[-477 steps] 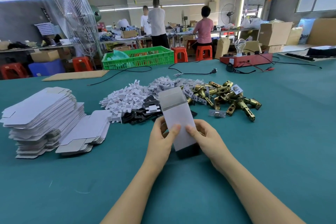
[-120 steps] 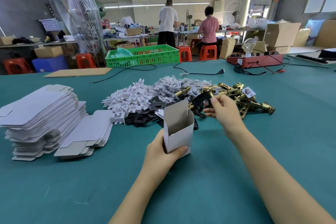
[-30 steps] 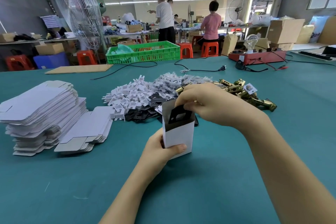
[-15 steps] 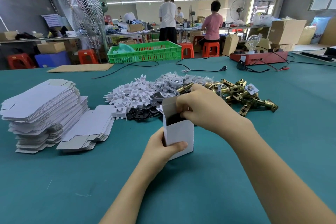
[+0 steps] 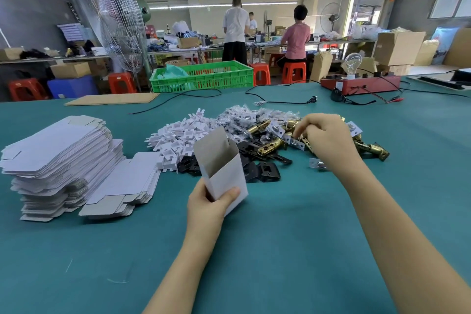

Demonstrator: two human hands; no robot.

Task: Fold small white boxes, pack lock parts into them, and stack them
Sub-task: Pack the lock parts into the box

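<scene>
My left hand [image 5: 206, 201] grips a small white box [image 5: 226, 176] by its lower end; the box stands tilted on the green table with its top flap open. Beyond it lie black plates [image 5: 265, 172], white plastic pieces [image 5: 175, 135], small bagged parts [image 5: 242, 117] and a pile of brass latches [image 5: 270, 146]. My right hand [image 5: 328, 137] is over the right of that pile, fingers curled and pinching a brass latch among the others. Flat unfolded boxes sit in a tall stack [image 5: 58, 158] at the left, with a lower stack [image 5: 127, 183] beside it.
A green crate [image 5: 204, 76], a cardboard sheet [image 5: 112, 98], black cables [image 5: 280, 102] and a red device with a bulb [image 5: 362, 84] lie along the far edge of the table [image 5: 254, 250]. People work at benches behind.
My right hand put a black plate into the box, then came out and moved right to the brass latches. The box now leans more to the left.
</scene>
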